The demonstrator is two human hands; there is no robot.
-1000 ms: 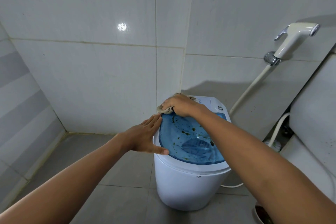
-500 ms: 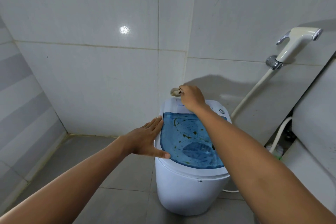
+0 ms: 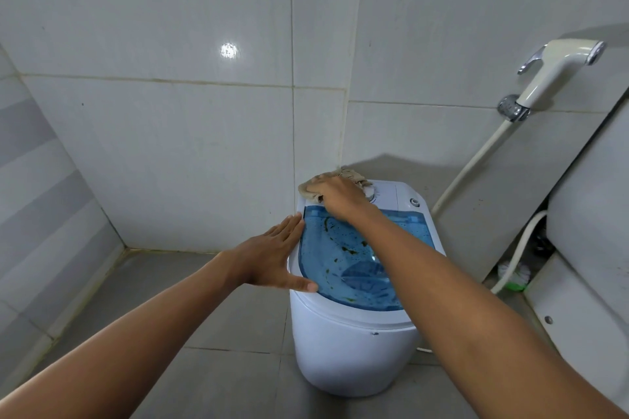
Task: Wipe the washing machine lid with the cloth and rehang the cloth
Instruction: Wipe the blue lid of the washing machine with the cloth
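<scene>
Right hand (image 3: 342, 196) has its grip pressed down on the beige cloth (image 3: 318, 185), bunched at the back left of the washing machine lid (image 3: 343, 265), which is see-through blue and speckled with dark gunk. Left hand (image 3: 272, 257) lies flat and open against the lid's left rim, holding nothing. Small white machine sits on a grey tiled floor (image 3: 218, 326) in a tiled corner, sprayer (image 3: 558, 66) on the right wall.

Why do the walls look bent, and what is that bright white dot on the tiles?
Head view: the wide-angle lens bows the tile lines and stretches both forearms toward the corners. The bright spot is glare from a light on glossy tile. A soft shadow lies on the wall behind the washing machine, and the sprayer casts another. Focus looks sharp throughout.
</scene>
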